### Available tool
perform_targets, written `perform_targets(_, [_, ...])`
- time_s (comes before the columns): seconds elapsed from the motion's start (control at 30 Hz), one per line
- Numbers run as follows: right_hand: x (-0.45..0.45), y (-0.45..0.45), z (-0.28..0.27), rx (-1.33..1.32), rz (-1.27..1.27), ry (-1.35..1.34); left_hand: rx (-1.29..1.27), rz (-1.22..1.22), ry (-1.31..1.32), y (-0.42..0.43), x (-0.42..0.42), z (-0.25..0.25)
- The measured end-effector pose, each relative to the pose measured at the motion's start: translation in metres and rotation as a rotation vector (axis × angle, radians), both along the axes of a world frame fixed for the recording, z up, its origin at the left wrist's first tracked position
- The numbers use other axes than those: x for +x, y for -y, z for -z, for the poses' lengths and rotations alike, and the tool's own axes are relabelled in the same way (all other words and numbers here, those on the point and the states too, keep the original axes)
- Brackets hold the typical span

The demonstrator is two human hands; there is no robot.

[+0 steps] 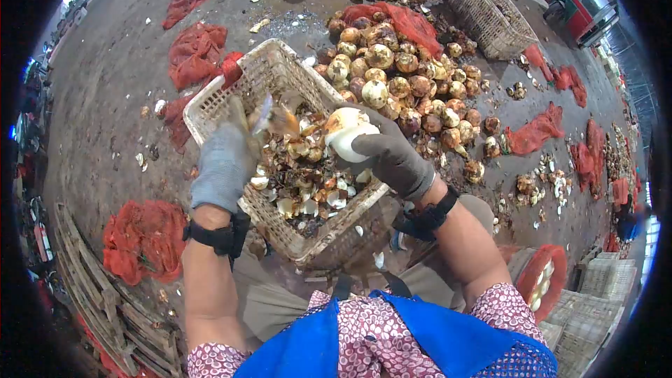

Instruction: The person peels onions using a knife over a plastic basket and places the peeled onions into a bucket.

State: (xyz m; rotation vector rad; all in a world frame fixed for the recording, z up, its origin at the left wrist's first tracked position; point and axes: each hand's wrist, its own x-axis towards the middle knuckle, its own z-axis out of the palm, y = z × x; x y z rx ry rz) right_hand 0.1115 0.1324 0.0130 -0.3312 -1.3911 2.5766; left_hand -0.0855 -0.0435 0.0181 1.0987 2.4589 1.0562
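A partly peeled onion (pixel 348 134), white below and brown on top, is in my gloved right hand (pixel 395 157), over the right side of a plastic crate (pixel 280 236). My left hand (pixel 227 161), in a grey glove, is at the crate's left side. Its fingers are blurred by motion, closed around something thin and shiny that I cannot make out. An orange blur shows between the hands. Inside the crate lie brown skins and white onion scraps (pixel 308 196).
A large heap of unpeeled onions (pixel 399 84) lies beyond the crate, partly under red netting (pixel 406 24). Another crate (pixel 490 21) stands at the back right. Red net bags (pixel 143 241) lie around. Wooden slats (pixel 105 301) are at the lower left, a net of white onions (pixel 541 283) at the lower right.
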Motion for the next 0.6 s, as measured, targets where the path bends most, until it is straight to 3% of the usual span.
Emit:
perform_targets(0.03, [0.002,-0.001,-0.001,0.089,0.02,0.04,-0.477,-0.025,-0.19,0.003,0.012,-0.005])
perform_targets(0.07, [0.004,-0.001,-0.002,0.176,0.038,0.077,-0.254,0.1,-0.257,0.005,0.017,0.006])
perform_targets(0.1, [0.004,0.001,-0.001,0.167,0.041,0.076,-0.263,0.104,-0.258,0.001,0.03,0.001])
perform_targets(0.17, [0.007,0.004,-0.002,0.36,0.001,0.179,0.242,0.37,0.35,-0.012,0.06,-0.013])
perform_targets(0.2, [0.006,0.005,-0.009,0.447,-0.046,0.22,0.244,0.366,0.357,-0.014,0.06,-0.008])
perform_targets(0.27, [0.009,0.005,-0.008,0.485,-0.094,0.22,0.26,0.617,-0.216,-0.02,0.056,0.004])
perform_targets(0.3, [0.01,0.006,-0.007,0.52,-0.132,0.214,0.257,0.613,-0.216,-0.022,0.057,0.002])
perform_targets(0.37, [0.012,0.007,-0.008,0.476,-0.173,0.242,0.227,0.444,0.035,-0.025,0.06,-0.004])
perform_targets(0.43, [0.015,0.006,-0.013,0.309,-0.13,0.184,0.296,0.428,0.191,-0.026,0.056,-0.002])
perform_targets(0.5, [0.016,0.004,-0.017,0.251,-0.085,0.093,0.549,0.216,0.199,-0.026,0.039,0.02])
perform_targets(0.57, [0.03,-0.003,-0.03,0.02,-0.087,-0.043,0.101,0.07,-0.148,-0.019,0.032,-0.002])
perform_targets(0.6, [0.041,-0.009,-0.039,0.01,-0.087,-0.078,-0.192,0.05,-0.198,-0.021,0.031,0.001])
